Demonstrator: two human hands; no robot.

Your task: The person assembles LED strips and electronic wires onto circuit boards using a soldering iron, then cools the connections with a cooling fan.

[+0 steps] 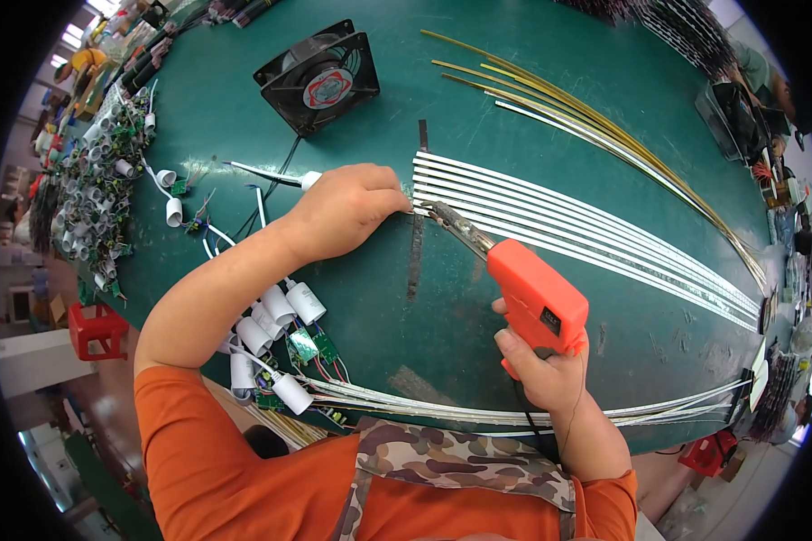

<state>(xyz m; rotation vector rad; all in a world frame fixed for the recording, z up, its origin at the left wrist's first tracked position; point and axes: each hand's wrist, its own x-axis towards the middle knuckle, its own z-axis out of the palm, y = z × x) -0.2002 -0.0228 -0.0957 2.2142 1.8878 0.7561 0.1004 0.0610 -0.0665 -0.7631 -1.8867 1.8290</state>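
Observation:
My right hand point(550, 371) is wrapped round the grip of a red soldering gun point(539, 298). Its metal tip points up and left and meets the ends of the white LED strips point(550, 212). Close by the tip, my left hand point(356, 212) is closed in a pinch at the left ends of those strips. Whatever sits between its fingertips is too small to make out. A white cylindrical cap point(310, 180) with a white cable shows just behind the left hand, partly covered by it. Several strips lie side by side in a fan across a dark tape mark point(415, 257).
A black fan point(320, 81) stands at the far left. Yellow strips point(559, 95) curve along the far right. White caps with circuit boards point(302, 344) lie by my left forearm, and a big heap of them point(95, 198) fills the left edge. More strips point(478, 417) run along the near edge.

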